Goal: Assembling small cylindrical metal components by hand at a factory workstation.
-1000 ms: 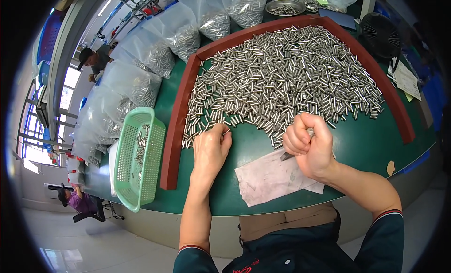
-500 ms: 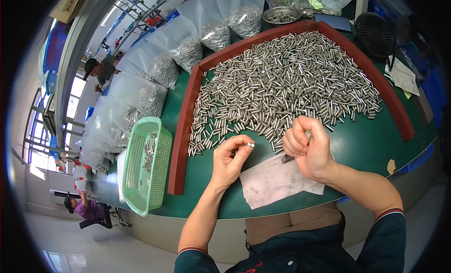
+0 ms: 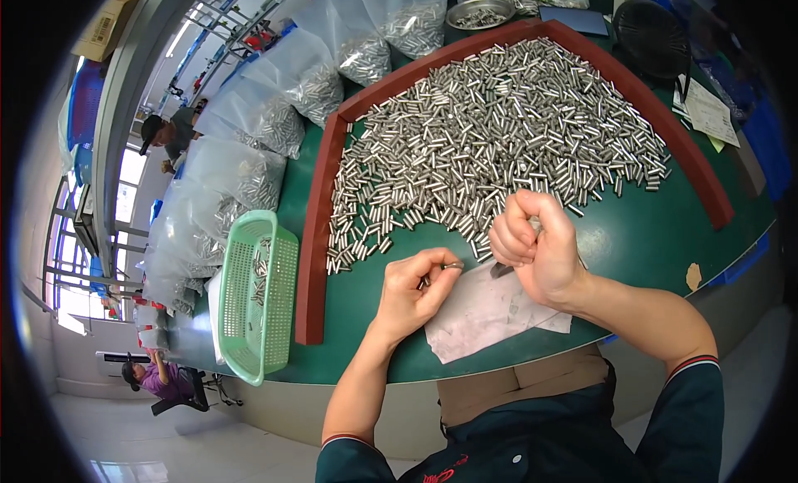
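Note:
My left hand [image 3: 409, 293] is closed, thumb and forefinger pinching small silver metal pins [image 3: 452, 265] whose tips show; how many it holds is hidden. To its right my right hand [image 3: 539, 248] is curled into a fist, with a dark grey end [image 3: 500, 269] poking out below the fingers; the rest of that thing is covered. Both hands hover at the near edge of a wide heap of short metal pins [image 3: 507, 134] on the green table [image 3: 628, 254]. A stained pale cloth [image 3: 478, 317] lies beneath and between them.
Dark red rails [image 3: 314, 234] border the heap left, behind and right. Left stands a green plastic basket [image 3: 283, 300] with some pins inside. Clear bags of pins [image 3: 270, 125] line the far left side. At the back are a metal bowl [image 3: 480, 15] and a black fan [image 3: 651, 38].
The pins in my left fingertips have turned from end-on to nearly sideways, and the fingertips have closed over them. My right fist keeps its shape. The whole view has shifted slightly.

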Available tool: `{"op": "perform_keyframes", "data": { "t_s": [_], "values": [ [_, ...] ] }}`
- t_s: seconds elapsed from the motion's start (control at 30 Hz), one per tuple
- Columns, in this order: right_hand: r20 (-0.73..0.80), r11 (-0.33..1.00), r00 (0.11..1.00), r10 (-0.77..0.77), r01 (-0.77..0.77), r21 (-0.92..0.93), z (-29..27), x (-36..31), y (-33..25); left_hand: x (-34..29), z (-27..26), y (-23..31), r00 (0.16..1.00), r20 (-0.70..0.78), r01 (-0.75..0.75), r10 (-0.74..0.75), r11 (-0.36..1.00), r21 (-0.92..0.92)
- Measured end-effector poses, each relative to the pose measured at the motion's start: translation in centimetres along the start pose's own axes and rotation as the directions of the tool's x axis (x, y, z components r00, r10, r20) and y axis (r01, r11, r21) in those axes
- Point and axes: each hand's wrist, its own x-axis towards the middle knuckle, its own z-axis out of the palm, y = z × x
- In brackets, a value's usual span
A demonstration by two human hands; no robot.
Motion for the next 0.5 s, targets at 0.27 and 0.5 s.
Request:
{"op": "perform_keyframes", "data": {
  "t_s": [0.27, 0.5],
  "values": [
    [0.032, 0.999, 0.999, 0.014, -0.013, -0.049, 0.1, 0.0, -0.1, -0.9, 1.3, 1.9, 0.983, 0.180, 0.023, -0.032, 0.998, 0.051],
    [0.027, 0.994, 1.000, -0.015, 0.018, -0.110, 0.0, -0.2, 0.5, -0.6, 1.2, 2.9, 0.964, 0.205, 0.129, -0.172, 0.970, 0.208]
  ]
}}
